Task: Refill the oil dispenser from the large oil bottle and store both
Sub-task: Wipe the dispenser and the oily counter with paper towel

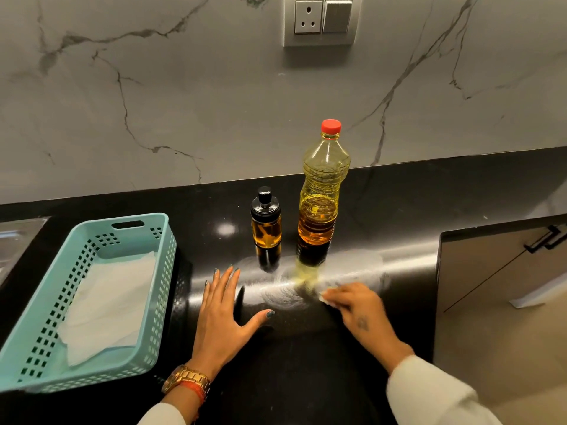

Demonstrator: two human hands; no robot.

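The large oil bottle (322,191) stands upright on the black counter (306,363), red cap on, partly full of yellow oil. Just left of it stands the small glass oil dispenser (265,222) with a black lid, amber oil inside. My left hand (222,314) lies flat on the counter in front of the dispenser, fingers straight and spread. My right hand (352,305) is in front of the bottle and holds a small white wad of tissue (325,297) against the counter; it is blurred. Pale wipe streaks mark the surface between hand and bottles.
A teal perforated basket (40,342) with a white paper towel (107,305) in it sits on the counter's left side. The marble backsplash rises behind the bottles, with a wall socket (320,19) above. At the right the counter ends above a cabinet door with a black handle (546,239).
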